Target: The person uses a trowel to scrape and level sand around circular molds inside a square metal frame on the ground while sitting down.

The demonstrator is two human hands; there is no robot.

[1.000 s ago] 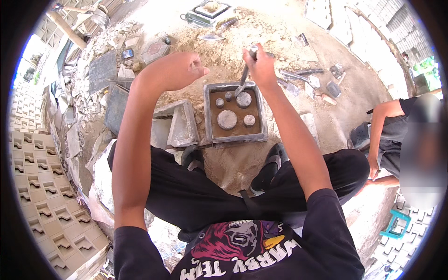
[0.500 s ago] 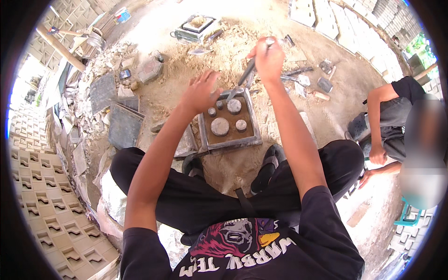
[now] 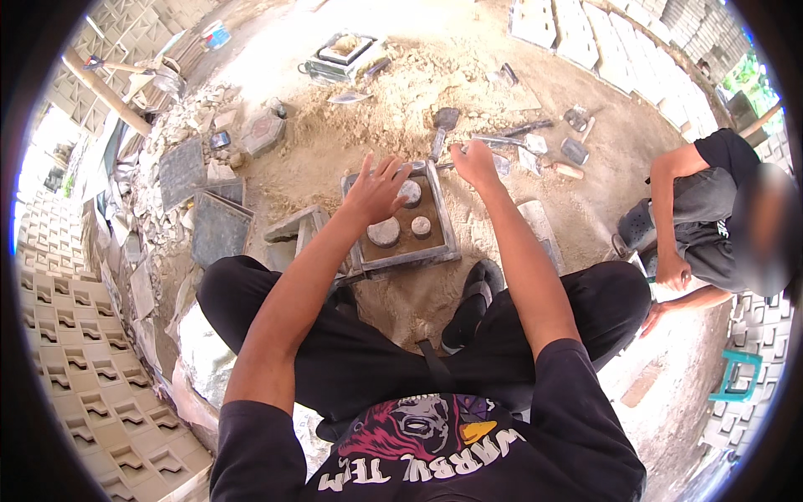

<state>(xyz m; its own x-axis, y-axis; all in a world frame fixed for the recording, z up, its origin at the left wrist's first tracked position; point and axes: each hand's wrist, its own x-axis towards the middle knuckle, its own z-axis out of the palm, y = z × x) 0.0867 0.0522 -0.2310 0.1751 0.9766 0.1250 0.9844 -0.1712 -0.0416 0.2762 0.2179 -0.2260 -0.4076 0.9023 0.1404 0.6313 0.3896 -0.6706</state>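
Observation:
A square metal frame mould lies on the ground between my feet, with smooth brown fill inside. Several round grey discs are set in the fill, among them a large one and a smaller one. Over the mould's far left part is my left hand, fingers spread and palm down, hiding part of the fill. My right hand is closed at the far right corner, around a slim flat-bladed metal tool pointing left. Most of that tool is hidden or too small to make out.
Loose sand spreads beyond the mould. To the right lie several hand tools and a wooden-handled piece. Dark slabs and rubble are at left. A second mould stands farther off. Another person sits at right near a teal stool.
My right hand has come down and nearer with the tool, now low beside the mould's far right corner. My left hand has shifted right and nearer, farther over the mould.

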